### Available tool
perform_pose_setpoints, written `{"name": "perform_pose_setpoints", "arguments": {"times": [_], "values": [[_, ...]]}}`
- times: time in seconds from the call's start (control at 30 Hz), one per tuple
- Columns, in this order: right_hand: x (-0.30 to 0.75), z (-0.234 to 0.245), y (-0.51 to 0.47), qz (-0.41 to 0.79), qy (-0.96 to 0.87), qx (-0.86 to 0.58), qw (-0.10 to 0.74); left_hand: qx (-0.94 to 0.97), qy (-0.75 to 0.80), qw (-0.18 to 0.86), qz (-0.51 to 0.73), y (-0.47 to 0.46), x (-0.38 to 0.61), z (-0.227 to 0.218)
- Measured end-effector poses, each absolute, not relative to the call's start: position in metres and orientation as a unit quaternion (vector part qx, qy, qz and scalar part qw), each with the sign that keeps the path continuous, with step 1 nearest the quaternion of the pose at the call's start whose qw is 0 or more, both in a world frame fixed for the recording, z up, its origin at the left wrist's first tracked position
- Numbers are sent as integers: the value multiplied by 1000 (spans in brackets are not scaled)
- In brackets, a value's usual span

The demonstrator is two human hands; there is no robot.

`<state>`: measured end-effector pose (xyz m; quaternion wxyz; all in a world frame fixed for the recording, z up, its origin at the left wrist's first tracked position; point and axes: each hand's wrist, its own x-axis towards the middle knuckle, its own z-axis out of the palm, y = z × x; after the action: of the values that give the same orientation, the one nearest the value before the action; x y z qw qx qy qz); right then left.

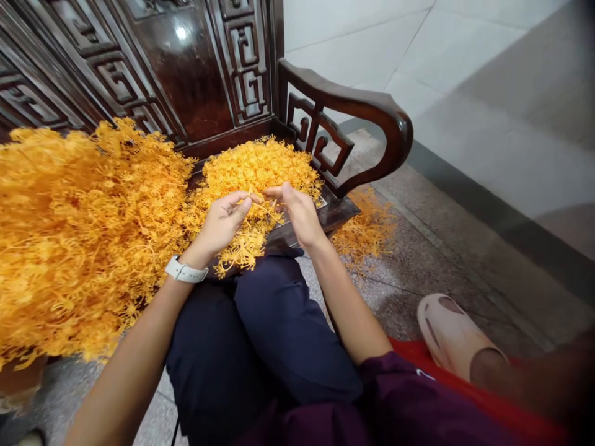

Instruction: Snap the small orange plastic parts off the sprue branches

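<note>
Pinching one orange sprig (261,207) between their fingertips, the left hand (224,222) and right hand (300,214) meet over the near edge of a small heap (258,162) of the same sprigs on the dark wooden chair (354,103). A much bigger heap (79,235) lies just to the left. Loose sprigs (365,230) lie on the floor (432,248) beside the chair. A pale slipper (449,334) shows at the lower right.

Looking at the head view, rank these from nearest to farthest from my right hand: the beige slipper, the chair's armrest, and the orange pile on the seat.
1. Orange pile on the seat: directly at the right hand, with the fingers against its strands.
2. Armrest: just to the hand's right, rising beyond it.
3. Beige slipper: on the floor, far off to the right and back toward the person.
</note>
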<state>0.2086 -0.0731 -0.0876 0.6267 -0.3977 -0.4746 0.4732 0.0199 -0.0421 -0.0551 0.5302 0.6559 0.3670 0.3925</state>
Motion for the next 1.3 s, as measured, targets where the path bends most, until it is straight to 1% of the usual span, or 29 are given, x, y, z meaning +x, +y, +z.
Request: {"name": "perform_pose_setpoints", "arguments": {"times": [0.07,0.13,0.27,0.37,0.47,0.57,0.67,0.8,0.87,0.93,1.0,1.1,1.2,1.3], "values": [[206,-80,-77,488,-506,-360,614,699,354,501,368,-43,21,-52],[203,-80,-78,496,-501,-341,622,723,346,480,357,-44,22,-49],[200,-91,-77,507,-411,-343,676,749,341,450,346,-45,22,-46],[201,-95,-78,549,-313,-331,701,756,338,442,344,-45,19,-46],[203,-94,-81,603,-261,-323,681,758,339,451,328,-43,17,-46],[201,-91,-86,631,-245,-306,669,772,349,421,323,-40,17,-45],[199,-84,-93,617,-259,-267,693,781,359,373,348,-41,19,-39],[197,-61,-106,568,-280,-218,742,792,360,317,377,-52,19,-25],[198,-51,-109,554,-303,-201,749,791,365,265,413,-52,17,-27],[202,-45,-108,552,-331,-201,738,780,395,214,436,-47,17,-33],[207,-38,-111,551,-343,-203,733,783,390,201,441,-44,21,-35],[214,-30,-124,538,-331,-207,747,802,337,197,453,-53,30,-25],[213,-30,-132,541,-307,-226,750,829,324,181,418,-66,40,-14],[211,-30,-137,545,-304,-247,741,845,313,157,403,-69,41,-13]]}}
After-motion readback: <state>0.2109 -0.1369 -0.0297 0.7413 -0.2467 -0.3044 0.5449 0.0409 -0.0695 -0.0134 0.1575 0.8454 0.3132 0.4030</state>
